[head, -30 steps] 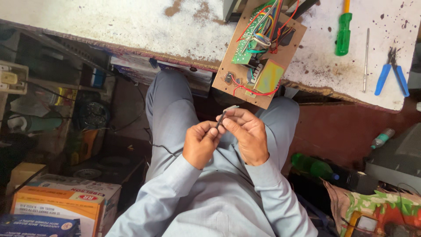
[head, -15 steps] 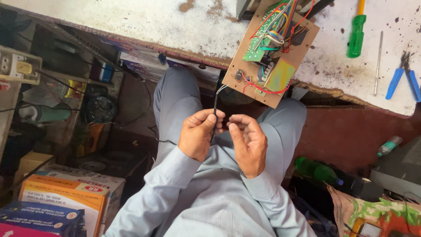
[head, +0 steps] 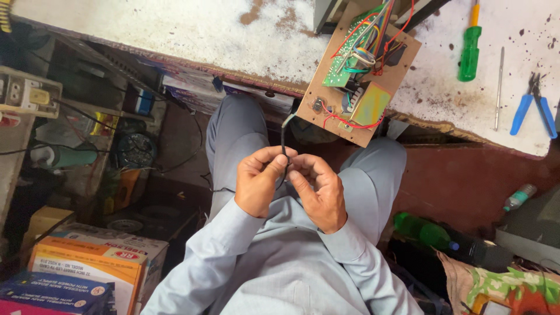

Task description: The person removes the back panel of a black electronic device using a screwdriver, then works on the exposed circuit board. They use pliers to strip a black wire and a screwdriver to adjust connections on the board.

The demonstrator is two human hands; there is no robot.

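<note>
Both hands pinch one black wire.
Left hand [head: 259,181] and right hand [head: 318,192] closed on the black wire [head: 283,137] — circuit board [head: 359,73] just above them, on the tabletop [head: 175,29].

Circuit board [head: 357,76] overhanging bench edge [head: 233,41], screwdriver [head: 469,49] and pliers [head: 534,105] to its right, boxes [head: 87,268] lower left

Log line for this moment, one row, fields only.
left hand: pinching black cable | right hand: fingers on same cable | circuit board: overhanging bench edge | green screwdriver, blue pliers: on bench
</note>
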